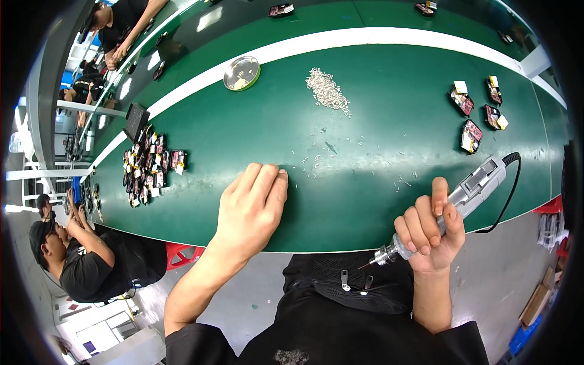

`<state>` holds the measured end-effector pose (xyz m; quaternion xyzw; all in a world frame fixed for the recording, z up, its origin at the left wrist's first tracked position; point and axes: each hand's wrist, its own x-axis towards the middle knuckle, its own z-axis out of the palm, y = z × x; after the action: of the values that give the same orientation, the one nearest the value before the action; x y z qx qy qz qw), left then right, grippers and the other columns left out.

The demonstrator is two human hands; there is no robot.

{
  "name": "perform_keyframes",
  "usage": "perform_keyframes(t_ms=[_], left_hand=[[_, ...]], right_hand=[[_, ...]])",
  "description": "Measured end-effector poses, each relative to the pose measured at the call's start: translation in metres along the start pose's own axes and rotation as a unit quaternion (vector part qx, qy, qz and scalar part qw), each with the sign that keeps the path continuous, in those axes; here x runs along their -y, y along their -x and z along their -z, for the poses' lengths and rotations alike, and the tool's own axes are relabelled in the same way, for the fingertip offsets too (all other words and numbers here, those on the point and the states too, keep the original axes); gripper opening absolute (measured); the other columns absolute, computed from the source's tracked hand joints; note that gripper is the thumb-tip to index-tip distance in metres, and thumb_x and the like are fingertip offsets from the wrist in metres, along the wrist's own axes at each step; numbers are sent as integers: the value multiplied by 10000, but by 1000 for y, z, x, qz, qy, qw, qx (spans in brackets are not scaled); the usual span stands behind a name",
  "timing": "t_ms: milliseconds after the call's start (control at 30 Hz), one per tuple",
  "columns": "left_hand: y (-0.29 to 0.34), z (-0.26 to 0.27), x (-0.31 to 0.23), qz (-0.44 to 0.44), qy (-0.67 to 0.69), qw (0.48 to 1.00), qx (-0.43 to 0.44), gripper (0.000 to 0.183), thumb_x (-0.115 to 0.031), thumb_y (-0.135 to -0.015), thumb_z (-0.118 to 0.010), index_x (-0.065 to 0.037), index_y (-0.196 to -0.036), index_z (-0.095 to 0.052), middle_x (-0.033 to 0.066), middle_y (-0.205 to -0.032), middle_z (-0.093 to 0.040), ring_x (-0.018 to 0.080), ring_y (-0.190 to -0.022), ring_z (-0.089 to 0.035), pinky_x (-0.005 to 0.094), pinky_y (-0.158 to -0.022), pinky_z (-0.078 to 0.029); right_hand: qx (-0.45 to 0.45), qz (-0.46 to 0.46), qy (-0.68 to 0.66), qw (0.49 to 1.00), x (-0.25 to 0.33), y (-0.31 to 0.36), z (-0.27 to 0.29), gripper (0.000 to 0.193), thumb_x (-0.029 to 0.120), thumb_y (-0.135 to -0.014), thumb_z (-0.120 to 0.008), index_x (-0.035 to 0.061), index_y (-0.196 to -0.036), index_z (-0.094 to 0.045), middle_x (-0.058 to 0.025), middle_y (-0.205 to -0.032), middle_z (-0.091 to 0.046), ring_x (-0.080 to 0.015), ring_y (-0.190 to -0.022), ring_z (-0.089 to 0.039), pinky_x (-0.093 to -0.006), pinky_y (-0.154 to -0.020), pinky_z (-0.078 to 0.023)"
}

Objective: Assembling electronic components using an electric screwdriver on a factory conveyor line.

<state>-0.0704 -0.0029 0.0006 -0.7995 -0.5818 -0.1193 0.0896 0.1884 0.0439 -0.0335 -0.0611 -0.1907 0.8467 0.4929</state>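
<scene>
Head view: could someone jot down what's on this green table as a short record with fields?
Surface: green table
Left hand: fingertips down on the table, holding nothing
Right hand: gripping an electric screwdriver, tip toward the person
Cord: black cable off the tool's back
Middle: pile of screws, round tin
Left: heap of small parts

Electric screwdriver [468, 198]: grey body, black cord, you grip it in your right hand [429, 234] | tilted, bit toward 8 o'clock | over table's near edge, at 4 o'clock.
</scene>
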Motion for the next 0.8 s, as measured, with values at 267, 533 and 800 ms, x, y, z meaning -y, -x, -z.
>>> perform_keyframes(t_ms=[267,533,800], left_hand=[[10,-2,-39,199,313,927,-62,179,126,-728,-636,8,-836,-555,85,-842,-580,163,-699,-536,272,-622,-447],[14,1,-93,253,723,635,-97,59,2,-889,-543,35,-908,-499,144,-867,-552,121,-720,-497,231,-660,-425],[18,-4,-102,256,810,520,-87,113,-84,-947,-478,15,-898,-501,137,-855,-545,98,-680,-464,221,-614,-404]], right_hand=[[1,8,38,999,5,-6,-5,184,247,-964,-475,102,-877,-402,32,-525,-379,-80,-420,-399,-263,-491,-393],[77,111,20,991,17,-21,-47,180,251,-978,-443,81,-921,-450,8,-534,-399,-103,-436,-411,-271,-494,-389],[39,153,27,987,11,-21,-57,181,225,-958,-480,49,-920,-464,0,-534,-407,-105,-424,-399,-267,-486,-391]])
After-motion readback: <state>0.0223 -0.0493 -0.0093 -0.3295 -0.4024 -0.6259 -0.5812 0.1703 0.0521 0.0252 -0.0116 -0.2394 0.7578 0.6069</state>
